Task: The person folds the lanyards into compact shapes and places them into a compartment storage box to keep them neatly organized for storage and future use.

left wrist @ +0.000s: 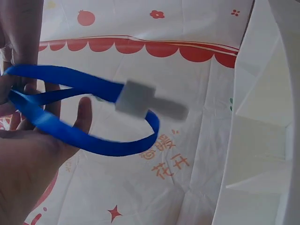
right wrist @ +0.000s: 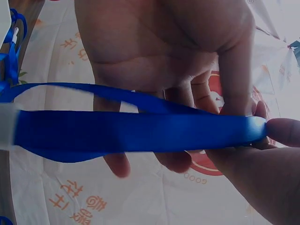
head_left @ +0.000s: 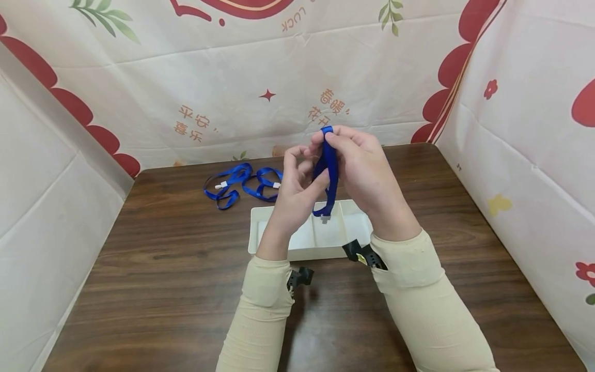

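A blue lanyard [head_left: 331,173] hangs folded in long loops between my hands, its pale clip [left wrist: 136,99] dangling at the lower end. With thumb and fingers, my right hand [head_left: 367,168] pinches the top of the fold. My left hand [head_left: 297,191] curls its fingers beside the upper loops, and its thumb lies against the strap; some of its fingertips are hidden behind the strap. In the right wrist view, the flat strap [right wrist: 131,131] stretches across in front of the right hand's fingers. The clip hangs over a white divided tray [head_left: 321,252].
Two more blue lanyards lie loosely coiled behind the tray, a left one [head_left: 241,173] and another [head_left: 260,192] partly hidden by the left hand. The brown wooden table [head_left: 176,289] is bordered by a printed cloth [head_left: 260,67] at the back and sides.
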